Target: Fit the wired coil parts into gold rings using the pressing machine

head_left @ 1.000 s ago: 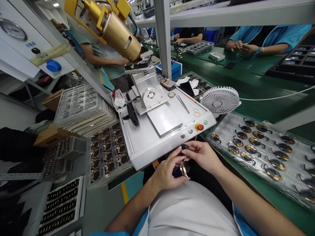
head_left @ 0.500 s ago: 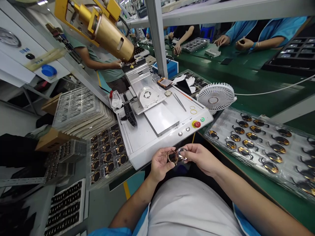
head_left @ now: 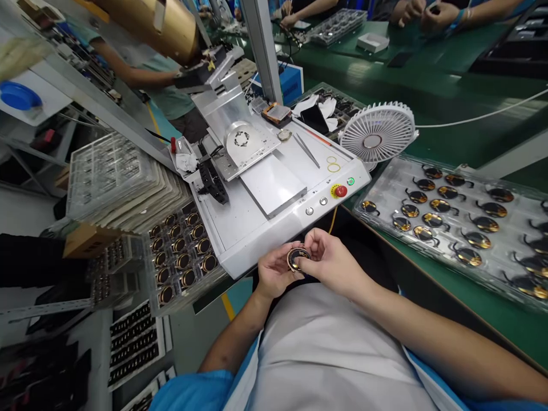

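Observation:
Low in the view, just off the front edge of the white machine, my two hands hold a small round part with a gold rim and black face (head_left: 297,258). My left hand (head_left: 276,269) cradles it from below and my right hand (head_left: 329,261) pinches it from the other side with bent fingers. Fingers hide part of its rim. Neither hand touches the machine.
A white machine bench (head_left: 274,242) with buttons and a red stop switch lies ahead. A clear tray of gold-and-black parts (head_left: 445,268) sits to the right, another tray (head_left: 180,262) to the left, and a white fan (head_left: 377,132) stands beyond. A co-worker's hands (head_left: 423,10) show at the far table.
The gold ring in my left hand and the disc in my right hand now appear as one round piece between both hands. My view has tilted lower, shifting the scene upward.

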Demonstrator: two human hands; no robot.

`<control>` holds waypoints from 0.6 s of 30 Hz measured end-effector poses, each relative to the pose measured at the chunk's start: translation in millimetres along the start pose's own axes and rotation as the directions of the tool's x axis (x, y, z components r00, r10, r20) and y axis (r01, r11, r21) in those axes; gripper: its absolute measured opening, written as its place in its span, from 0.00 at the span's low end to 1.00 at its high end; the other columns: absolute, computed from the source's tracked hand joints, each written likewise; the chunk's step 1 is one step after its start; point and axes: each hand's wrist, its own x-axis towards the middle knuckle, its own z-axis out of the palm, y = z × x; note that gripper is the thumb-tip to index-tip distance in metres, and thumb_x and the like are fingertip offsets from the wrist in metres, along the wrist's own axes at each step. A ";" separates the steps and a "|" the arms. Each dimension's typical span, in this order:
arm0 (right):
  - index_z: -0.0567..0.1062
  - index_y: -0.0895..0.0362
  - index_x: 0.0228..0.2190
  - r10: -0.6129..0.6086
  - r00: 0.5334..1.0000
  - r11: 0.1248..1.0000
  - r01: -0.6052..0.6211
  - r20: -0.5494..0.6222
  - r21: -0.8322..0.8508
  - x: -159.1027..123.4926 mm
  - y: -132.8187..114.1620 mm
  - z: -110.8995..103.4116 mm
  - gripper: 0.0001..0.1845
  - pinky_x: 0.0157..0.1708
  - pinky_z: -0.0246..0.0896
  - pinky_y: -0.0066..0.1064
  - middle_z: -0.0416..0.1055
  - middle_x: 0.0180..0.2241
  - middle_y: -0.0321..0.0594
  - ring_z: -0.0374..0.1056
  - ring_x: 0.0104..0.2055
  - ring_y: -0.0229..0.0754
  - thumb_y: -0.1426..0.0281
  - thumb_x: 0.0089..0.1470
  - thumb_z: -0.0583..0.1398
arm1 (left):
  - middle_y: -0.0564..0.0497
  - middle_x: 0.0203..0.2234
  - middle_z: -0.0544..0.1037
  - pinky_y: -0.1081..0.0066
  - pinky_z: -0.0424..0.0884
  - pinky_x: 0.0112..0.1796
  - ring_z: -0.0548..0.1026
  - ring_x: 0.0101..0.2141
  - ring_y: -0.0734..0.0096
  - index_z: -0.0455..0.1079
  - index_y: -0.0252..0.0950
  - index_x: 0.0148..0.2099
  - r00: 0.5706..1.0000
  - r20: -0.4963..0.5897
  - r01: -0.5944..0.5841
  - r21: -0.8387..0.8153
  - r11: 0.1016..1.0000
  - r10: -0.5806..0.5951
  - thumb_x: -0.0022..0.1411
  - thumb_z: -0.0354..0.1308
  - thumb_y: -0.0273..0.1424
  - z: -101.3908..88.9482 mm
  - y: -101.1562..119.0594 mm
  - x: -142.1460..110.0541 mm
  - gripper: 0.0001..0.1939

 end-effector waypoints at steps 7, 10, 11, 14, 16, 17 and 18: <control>0.63 0.53 0.29 0.006 1.000 0.999 -0.006 0.013 -0.039 0.5 1.6 -1.9 0.16 0.23 0.52 0.27 0.66 0.22 0.26 0.59 0.23 0.34 0.68 0.40 0.65 | 0.46 0.50 0.85 0.63 0.84 0.46 0.86 0.44 0.57 0.80 0.48 0.55 1.000 0.010 0.023 0.051 0.998 -0.024 0.45 0.81 0.29 -4.5 -2.4 -1.7 0.33; 0.63 0.52 0.30 0.013 1.000 0.999 -0.012 0.015 -0.046 1.5 2.8 -2.1 0.16 0.23 0.52 0.27 0.66 0.22 0.25 0.59 0.23 0.34 0.68 0.40 0.64 | 0.47 0.50 0.85 0.64 0.84 0.46 0.86 0.44 0.58 0.80 0.49 0.54 1.000 0.013 0.019 0.046 0.999 -0.019 0.45 0.81 0.29 -3.8 -2.5 -1.2 0.33; 0.63 0.52 0.30 0.015 1.000 0.999 -0.014 0.014 -0.042 1.9 3.1 -1.9 0.16 0.22 0.52 0.27 0.66 0.22 0.25 0.59 0.23 0.34 0.69 0.40 0.64 | 0.48 0.50 0.85 0.64 0.84 0.46 0.86 0.45 0.58 0.80 0.49 0.55 1.000 0.019 0.012 0.039 0.999 -0.012 0.46 0.80 0.29 -3.2 -2.5 -1.0 0.32; 0.63 0.52 0.30 0.025 0.999 0.999 -0.026 0.020 0.020 3.7 3.7 -0.6 0.17 0.22 0.53 0.25 0.67 0.22 0.25 0.61 0.22 0.33 0.71 0.39 0.65 | 0.49 0.50 0.85 0.63 0.84 0.46 0.86 0.44 0.59 0.80 0.51 0.54 1.000 0.003 0.011 0.040 0.999 -0.012 0.47 0.80 0.30 -1.9 -3.0 -1.0 0.30; 0.63 0.52 0.30 0.040 0.999 0.996 -0.043 0.036 0.084 5.4 4.3 -0.6 0.18 0.22 0.54 0.24 0.68 0.22 0.25 0.64 0.22 0.33 0.72 0.39 0.66 | 0.50 0.48 0.85 0.62 0.85 0.45 0.86 0.43 0.58 0.81 0.51 0.52 0.998 -0.045 0.035 0.062 0.997 -0.032 0.45 0.81 0.33 -2.0 -4.0 -1.9 0.30; 0.63 0.52 0.30 0.047 0.998 0.993 -0.052 0.043 0.109 6.4 4.8 -1.2 0.18 0.22 0.56 0.24 0.69 0.22 0.25 0.65 0.22 0.34 0.72 0.39 0.67 | 0.50 0.48 0.86 0.62 0.85 0.44 0.87 0.42 0.58 0.81 0.51 0.52 0.997 -0.070 0.047 0.070 0.996 -0.042 0.44 0.81 0.34 -2.2 -4.7 -2.5 0.30; 0.63 0.53 0.30 0.056 0.997 0.991 -0.061 0.048 0.122 7.2 5.4 -2.4 0.19 0.22 0.57 0.24 0.70 0.22 0.26 0.67 0.22 0.34 0.72 0.39 0.67 | 0.49 0.47 0.86 0.61 0.85 0.44 0.87 0.42 0.57 0.82 0.50 0.51 0.995 -0.089 0.055 0.076 0.996 -0.048 0.43 0.81 0.35 -2.5 -5.5 -3.3 0.30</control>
